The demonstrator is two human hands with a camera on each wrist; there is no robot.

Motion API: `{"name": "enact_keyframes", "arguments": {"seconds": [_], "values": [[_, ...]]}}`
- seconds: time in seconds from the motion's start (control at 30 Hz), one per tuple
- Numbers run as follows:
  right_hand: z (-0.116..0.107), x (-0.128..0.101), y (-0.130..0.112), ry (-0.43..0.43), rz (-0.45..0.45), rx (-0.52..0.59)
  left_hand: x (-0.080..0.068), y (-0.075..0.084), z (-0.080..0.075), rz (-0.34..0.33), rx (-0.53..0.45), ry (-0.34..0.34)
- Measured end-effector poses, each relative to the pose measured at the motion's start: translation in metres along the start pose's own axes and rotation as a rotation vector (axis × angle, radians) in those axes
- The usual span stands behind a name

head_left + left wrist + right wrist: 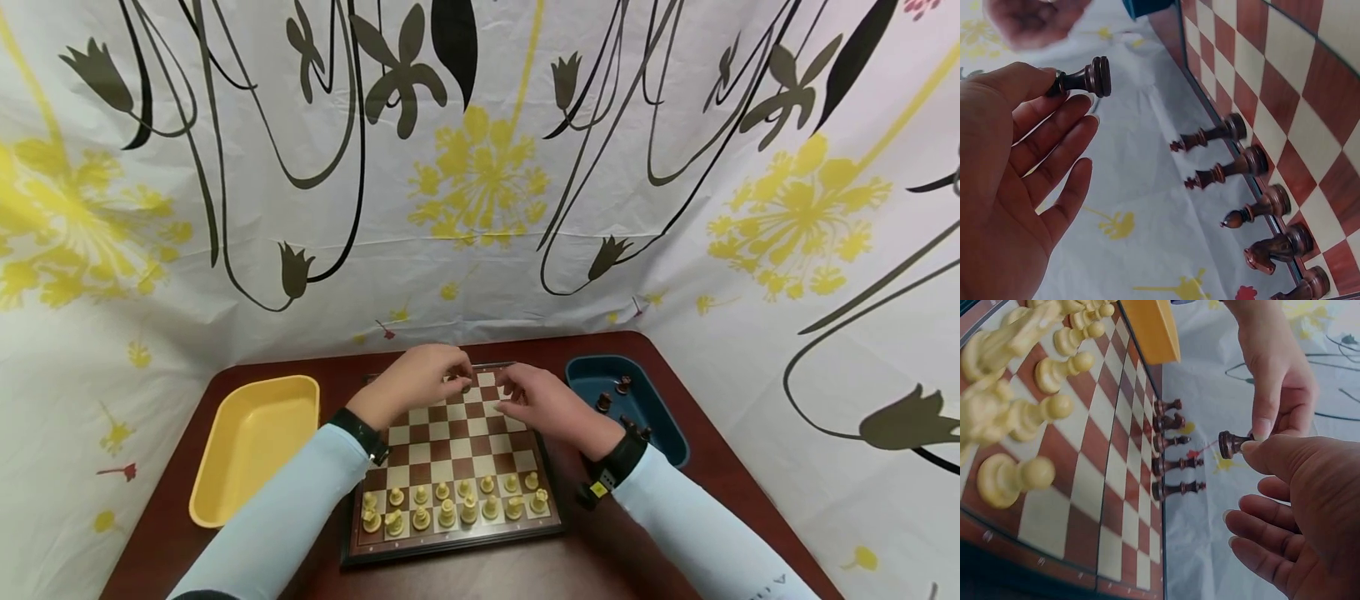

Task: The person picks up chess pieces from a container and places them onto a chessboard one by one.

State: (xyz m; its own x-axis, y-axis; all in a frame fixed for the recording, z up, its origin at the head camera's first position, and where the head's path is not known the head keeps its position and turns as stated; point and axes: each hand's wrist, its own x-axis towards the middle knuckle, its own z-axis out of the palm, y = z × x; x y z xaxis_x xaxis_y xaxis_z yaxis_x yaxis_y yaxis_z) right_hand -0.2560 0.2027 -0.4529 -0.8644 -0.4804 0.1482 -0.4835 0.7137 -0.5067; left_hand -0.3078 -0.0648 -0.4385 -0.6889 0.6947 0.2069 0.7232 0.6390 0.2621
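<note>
The dark chess piece (1089, 79) I'm watching is in the air over the far end of the chess board (459, 448), base down and roughly upright. The left hand (423, 379) pinches it by the top between thumb and fingertips; those hide its head, so I can't tell which piece it is. With so small a hold, I'd judge a slip the likeliest trouble, and a drop could topple its neighbours.

The right hand (543, 404) is just beside it, fingers loosely bent and gripping nothing that I can see. If the piece passed between the hands, letting go too early would drop it, and a bump of fingertips could twist it.

Five dark pieces (1177, 464) stand close together along the far row. Lowering either hand carelessly there could sweep some over the edge.

Further out, the right wrist strap (624, 458) overlaps the blue tray (667, 425) in my head view; a low backward swing might knock it. The pale pieces (468, 508) at the near end would suffer only from a dragging sleeve (697, 517).
</note>
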Motion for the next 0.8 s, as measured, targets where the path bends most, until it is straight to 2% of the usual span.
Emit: {"name": "enact_keyframes", "arguments": {"seconds": [0.13, 0.3, 0.4, 0.57, 0.8], "values": [[-0.003, -0.010, 0.006, 0.010, 0.015, 0.015, 0.018, -0.010, 0.001, -0.039, 0.029, -0.033], [-0.005, -0.017, 0.011, 0.016, 0.023, 0.021, 0.041, -0.022, 0.004, -0.056, 0.060, -0.065], [-0.006, -0.019, 0.015, 0.009, 0.029, 0.026, 0.052, -0.028, 0.007, -0.063, 0.034, -0.079], [-0.006, -0.022, 0.018, 0.000, 0.043, 0.038, 0.063, -0.038, 0.016, -0.078, -0.003, -0.118], [-0.007, -0.027, 0.021, -0.005, 0.053, 0.044, 0.071, -0.050, 0.036, -0.073, 0.016, -0.167]]}}
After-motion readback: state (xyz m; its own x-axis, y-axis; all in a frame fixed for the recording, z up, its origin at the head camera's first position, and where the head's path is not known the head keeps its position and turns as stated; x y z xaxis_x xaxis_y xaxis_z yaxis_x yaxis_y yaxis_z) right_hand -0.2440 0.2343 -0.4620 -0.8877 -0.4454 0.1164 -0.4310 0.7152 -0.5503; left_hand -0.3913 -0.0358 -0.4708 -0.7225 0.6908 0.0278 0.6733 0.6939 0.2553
